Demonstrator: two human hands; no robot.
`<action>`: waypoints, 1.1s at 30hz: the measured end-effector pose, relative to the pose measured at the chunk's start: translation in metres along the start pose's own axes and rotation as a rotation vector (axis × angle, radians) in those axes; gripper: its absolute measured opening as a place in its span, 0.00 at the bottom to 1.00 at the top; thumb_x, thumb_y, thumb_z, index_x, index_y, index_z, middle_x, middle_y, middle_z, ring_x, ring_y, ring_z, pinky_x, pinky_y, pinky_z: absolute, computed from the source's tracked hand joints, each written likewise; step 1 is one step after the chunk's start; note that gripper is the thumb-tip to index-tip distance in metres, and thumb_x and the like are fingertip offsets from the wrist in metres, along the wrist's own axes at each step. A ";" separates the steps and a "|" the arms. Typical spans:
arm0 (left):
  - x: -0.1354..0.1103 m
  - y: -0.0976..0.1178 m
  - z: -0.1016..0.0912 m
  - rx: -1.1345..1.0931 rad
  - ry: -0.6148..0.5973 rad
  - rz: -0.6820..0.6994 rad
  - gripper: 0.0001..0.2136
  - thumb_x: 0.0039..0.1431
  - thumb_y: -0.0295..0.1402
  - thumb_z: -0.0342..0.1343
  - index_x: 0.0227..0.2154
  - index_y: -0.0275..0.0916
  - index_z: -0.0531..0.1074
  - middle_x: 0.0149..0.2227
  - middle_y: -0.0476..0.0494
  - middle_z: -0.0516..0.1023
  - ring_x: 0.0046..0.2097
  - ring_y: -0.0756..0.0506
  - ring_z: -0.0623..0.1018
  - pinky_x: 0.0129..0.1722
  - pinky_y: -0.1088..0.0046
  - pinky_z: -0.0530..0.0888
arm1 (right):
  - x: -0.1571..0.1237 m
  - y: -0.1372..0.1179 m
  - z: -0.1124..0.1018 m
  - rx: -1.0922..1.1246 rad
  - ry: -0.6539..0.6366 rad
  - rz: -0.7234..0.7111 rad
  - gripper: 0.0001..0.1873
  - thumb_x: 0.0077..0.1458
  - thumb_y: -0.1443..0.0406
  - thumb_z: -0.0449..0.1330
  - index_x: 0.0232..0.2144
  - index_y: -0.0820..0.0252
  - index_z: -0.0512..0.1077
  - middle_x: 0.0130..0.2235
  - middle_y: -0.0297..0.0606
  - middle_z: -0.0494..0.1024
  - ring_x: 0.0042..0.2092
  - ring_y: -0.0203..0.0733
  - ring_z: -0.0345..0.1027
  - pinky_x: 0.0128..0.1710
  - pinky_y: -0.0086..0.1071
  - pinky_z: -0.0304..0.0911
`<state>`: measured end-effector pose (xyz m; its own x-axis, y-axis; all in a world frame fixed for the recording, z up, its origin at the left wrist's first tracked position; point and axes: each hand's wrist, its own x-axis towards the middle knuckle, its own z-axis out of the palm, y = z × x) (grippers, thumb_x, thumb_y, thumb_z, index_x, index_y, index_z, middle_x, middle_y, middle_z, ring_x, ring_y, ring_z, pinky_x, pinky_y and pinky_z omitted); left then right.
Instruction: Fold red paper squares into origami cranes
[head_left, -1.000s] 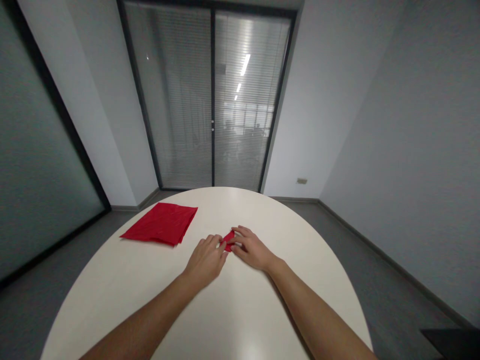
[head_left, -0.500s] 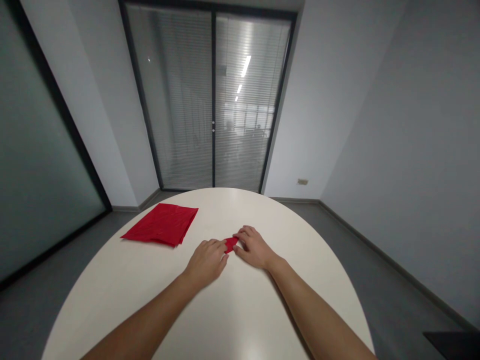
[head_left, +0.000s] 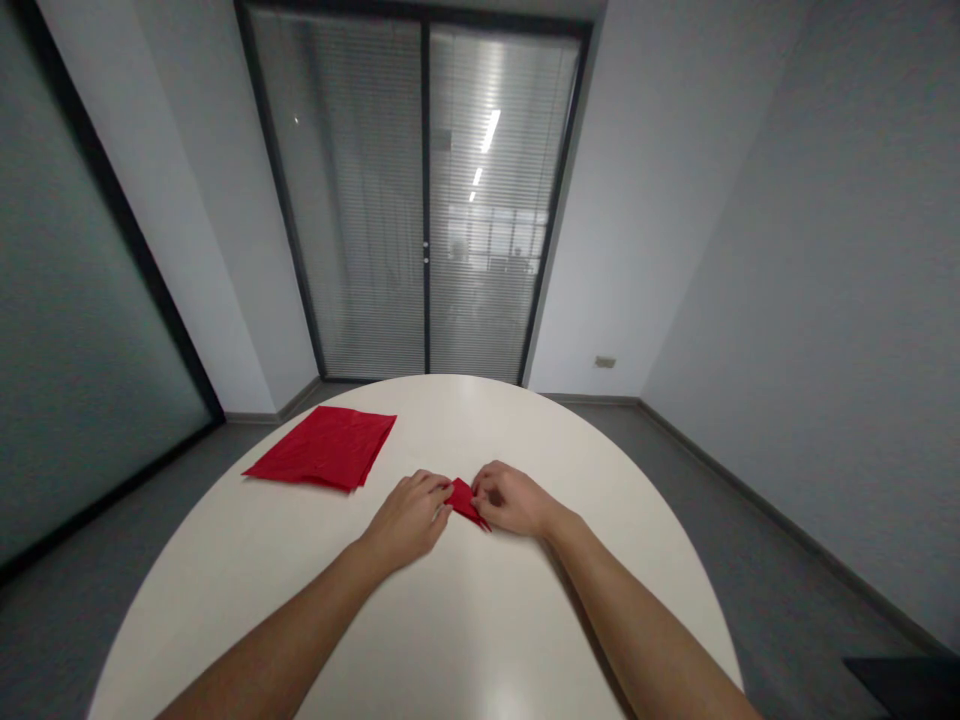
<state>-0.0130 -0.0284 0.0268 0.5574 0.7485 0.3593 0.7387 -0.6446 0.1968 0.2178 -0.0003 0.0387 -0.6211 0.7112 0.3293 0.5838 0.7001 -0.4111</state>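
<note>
A small folded piece of red paper point(head_left: 466, 501) lies on the white round table point(head_left: 420, 630), between my two hands. My left hand point(head_left: 411, 515) grips its left end, thumb near the lower edge and fingers along the top. With thumb and fingertips, my right hand point(head_left: 514, 500) pinches its right side. Parts of the paper under the fingertips are hidden. Further left and back on the table lies a larger stack of flat red sheets point(head_left: 322, 448), touched by neither hand.
The curved table edge runs all round the work area. Beyond it stand a glass door with blinds point(head_left: 360, 220), pale walls and a frosted panel point(head_left: 82, 300) at left. A dark object point(head_left: 900, 680) shows at the lower right.
The small red paper has turned, and its right corner now points down toward me. My right hand's fingers have drawn in from lying spread to a pinch. The red stack has not moved.
</note>
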 end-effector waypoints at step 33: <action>0.004 -0.010 -0.004 0.020 0.032 -0.050 0.10 0.65 0.31 0.55 0.47 0.42 0.76 0.48 0.44 0.81 0.49 0.40 0.76 0.49 0.61 0.70 | 0.012 -0.012 0.009 -0.160 0.004 -0.074 0.13 0.62 0.68 0.55 0.43 0.59 0.79 0.44 0.44 0.82 0.50 0.47 0.71 0.53 0.37 0.63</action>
<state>-0.0199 -0.0196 0.0299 0.5077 0.7738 0.3787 0.7728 -0.6033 0.1968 0.1986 -0.0004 0.0401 -0.6633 0.6576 0.3571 0.6126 0.7513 -0.2456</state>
